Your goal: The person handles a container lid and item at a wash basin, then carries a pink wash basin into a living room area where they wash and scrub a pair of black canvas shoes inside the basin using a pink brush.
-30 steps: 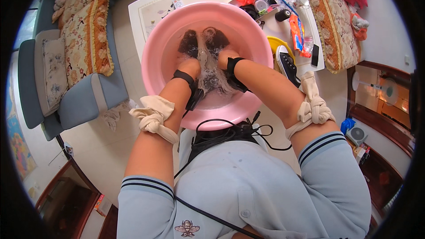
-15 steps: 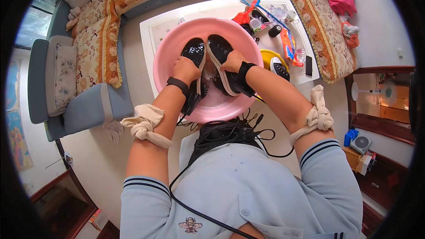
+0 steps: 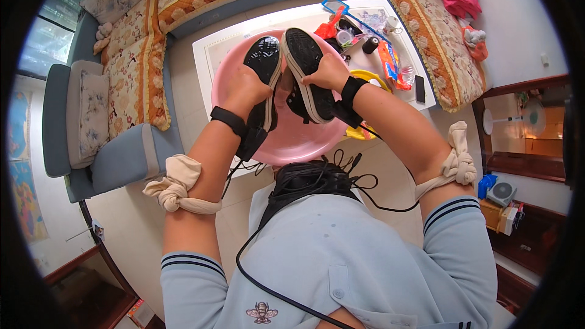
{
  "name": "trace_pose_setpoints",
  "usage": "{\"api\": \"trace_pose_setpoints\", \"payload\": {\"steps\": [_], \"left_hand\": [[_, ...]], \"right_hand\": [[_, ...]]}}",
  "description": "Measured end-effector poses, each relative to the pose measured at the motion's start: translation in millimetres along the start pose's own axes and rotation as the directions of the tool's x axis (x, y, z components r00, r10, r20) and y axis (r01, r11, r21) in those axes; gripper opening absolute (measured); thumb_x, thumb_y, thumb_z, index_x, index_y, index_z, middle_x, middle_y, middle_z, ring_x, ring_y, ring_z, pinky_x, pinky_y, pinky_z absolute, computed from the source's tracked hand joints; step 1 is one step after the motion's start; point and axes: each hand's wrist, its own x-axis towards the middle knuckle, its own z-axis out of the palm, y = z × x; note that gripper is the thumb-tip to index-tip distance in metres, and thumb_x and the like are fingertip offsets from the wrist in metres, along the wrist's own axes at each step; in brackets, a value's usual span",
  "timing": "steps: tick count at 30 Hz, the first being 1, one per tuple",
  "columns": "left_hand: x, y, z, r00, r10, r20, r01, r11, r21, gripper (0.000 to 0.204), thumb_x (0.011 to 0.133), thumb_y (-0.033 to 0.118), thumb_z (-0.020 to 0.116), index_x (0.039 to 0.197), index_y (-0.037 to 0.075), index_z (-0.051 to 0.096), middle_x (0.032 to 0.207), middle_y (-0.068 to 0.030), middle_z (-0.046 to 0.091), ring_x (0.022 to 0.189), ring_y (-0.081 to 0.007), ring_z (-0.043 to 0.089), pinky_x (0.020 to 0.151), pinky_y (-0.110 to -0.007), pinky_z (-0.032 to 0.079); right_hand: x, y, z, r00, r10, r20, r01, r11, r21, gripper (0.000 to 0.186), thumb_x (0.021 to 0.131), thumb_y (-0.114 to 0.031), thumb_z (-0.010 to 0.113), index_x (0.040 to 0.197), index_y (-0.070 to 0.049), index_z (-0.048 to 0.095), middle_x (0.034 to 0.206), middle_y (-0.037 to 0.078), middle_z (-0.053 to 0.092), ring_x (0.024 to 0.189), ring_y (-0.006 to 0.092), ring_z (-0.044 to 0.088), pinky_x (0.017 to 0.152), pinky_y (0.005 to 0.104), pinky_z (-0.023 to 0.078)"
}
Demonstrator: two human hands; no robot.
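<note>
My left hand (image 3: 247, 85) grips a wet black sneaker (image 3: 263, 55) with a light sole edge. A second black sneaker (image 3: 303, 55), pale-rimmed, is held in my right hand (image 3: 327, 74), thumb across its side. Both shoes are raised over a pink plastic basin (image 3: 286, 152), toes pointing away from me and nearly touching. How much water is under them is hard to see. Black straps with small dark devices and cables circle both wrists, and knotted cream cloths are tied below my elbows. A yellow basin (image 3: 359, 132) is partly hidden behind my right wrist.
The pink basin rests on a white table (image 3: 210, 55) cluttered at right with a blue-handled net (image 3: 334, 5), red plastic bag (image 3: 328, 27), dark bottle (image 3: 370, 45), orange packet (image 3: 389, 61) and phone (image 3: 420, 89). Floral-covered sofas (image 3: 125, 85) surround it. A fan (image 3: 533, 120) stands far right.
My hands and both sneakers have risen from down in the sudsy water to above the basin. My forearms moved outward, and the view shows more of the room beyond the table.
</note>
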Motion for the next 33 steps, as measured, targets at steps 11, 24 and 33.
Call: {"api": "trace_pose_setpoints", "payload": {"steps": [11, 24, 33], "left_hand": [[-24, 21, -56, 0.946, 0.095, -0.308, -0.068, 0.993, 0.099, 0.081, 0.052, 0.037, 0.080, 0.110, -0.010, 0.050, 0.103, -0.0233, 0.062, 0.095, -0.0333, 0.062, 0.081, -0.036, 0.051], [-25, 16, -52, 0.971, 0.047, -0.236, -0.035, 0.998, 0.052, 0.082, 0.054, 0.037, 0.079, 0.114, -0.008, 0.046, 0.109, -0.0229, 0.057, 0.098, -0.0338, 0.060, 0.083, -0.036, 0.051], [2, -12, 40, 0.977, 0.048, -0.206, -0.036, 0.997, 0.065, 0.089, 0.061, 0.029, 0.078, 0.124, -0.016, 0.035, 0.117, -0.0273, 0.050, 0.103, -0.0374, 0.057, 0.091, -0.036, 0.046]], "right_hand": [[0, -2, -43, 0.922, -0.197, -0.333, 0.223, 0.974, 0.041, 0.065, 0.057, -0.047, 0.077, 0.086, 0.010, 0.064, 0.083, 0.025, 0.064, 0.077, 0.0342, 0.064, 0.071, 0.0380, 0.051], [-16, -25, -54, 0.944, -0.150, -0.294, 0.139, 0.989, -0.059, 0.063, 0.058, -0.048, 0.076, 0.080, 0.010, 0.065, 0.079, 0.023, 0.064, 0.075, 0.0329, 0.064, 0.070, 0.0371, 0.051], [-5, -7, 13, 0.977, -0.136, -0.166, 0.149, 0.987, 0.065, 0.080, 0.057, -0.041, 0.081, 0.103, 0.016, 0.050, 0.099, 0.029, 0.060, 0.093, 0.0353, 0.061, 0.081, 0.0373, 0.049]]}}
